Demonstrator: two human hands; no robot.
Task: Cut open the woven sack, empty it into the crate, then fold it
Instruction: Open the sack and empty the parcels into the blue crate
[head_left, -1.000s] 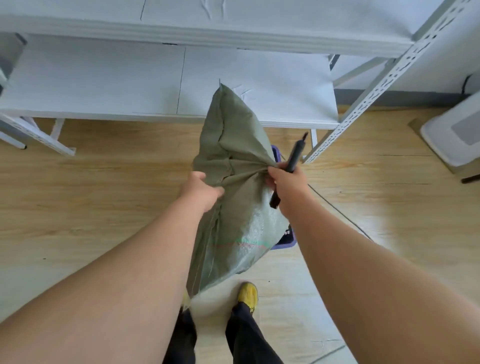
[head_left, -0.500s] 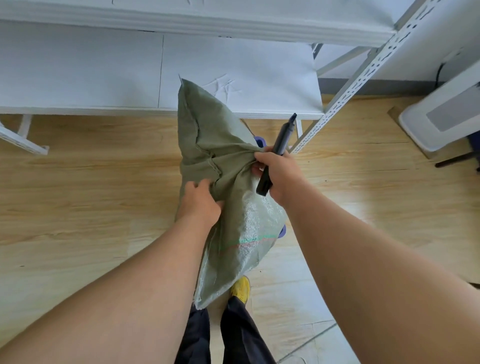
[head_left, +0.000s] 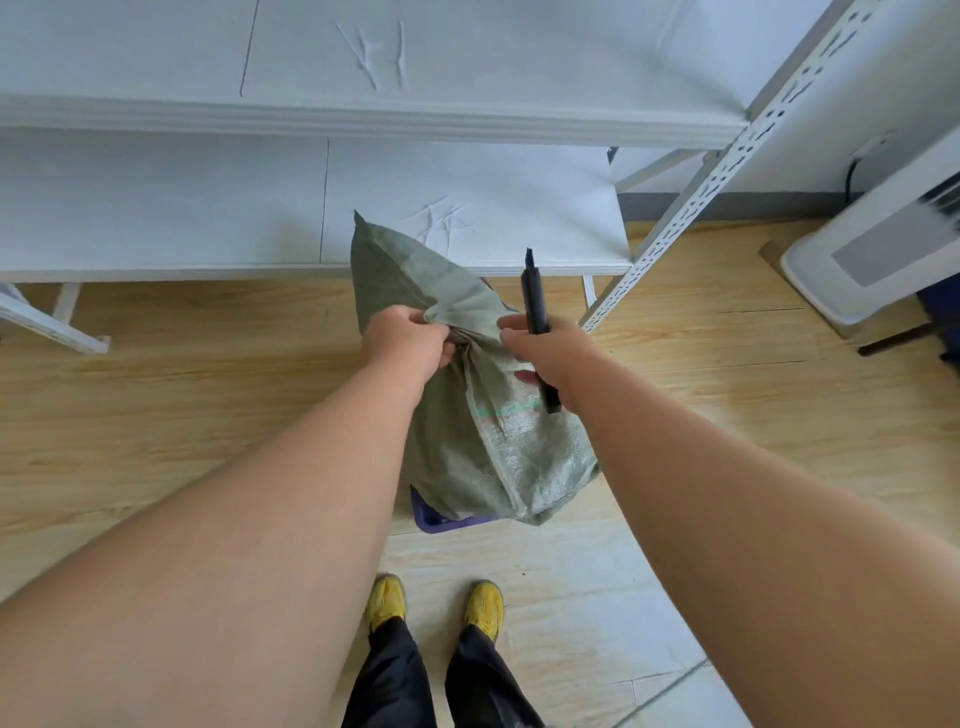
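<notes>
A grey-green woven sack (head_left: 498, 447) stands upright in front of me, its lower part bulging over a blue-purple crate (head_left: 431, 517), of which only a near corner shows. My left hand (head_left: 408, 338) pinches the gathered neck of the sack from the left. My right hand (head_left: 550, 358) grips the neck from the right and also holds a black utility knife (head_left: 535, 306), blade end pointing up and away. The sack's top corner sticks up above both hands.
White metal shelving (head_left: 363, 119) runs across the back, with a slotted upright (head_left: 670, 228) slanting down just right of the sack. A white appliance (head_left: 872, 260) stands at the right. My yellow shoes (head_left: 436, 605) are on the wooden floor below the crate.
The sack has dropped lower and now rests over the crate. My left hand moved up from the sack's side to its neck. Both hands now meet at the gathered top.
</notes>
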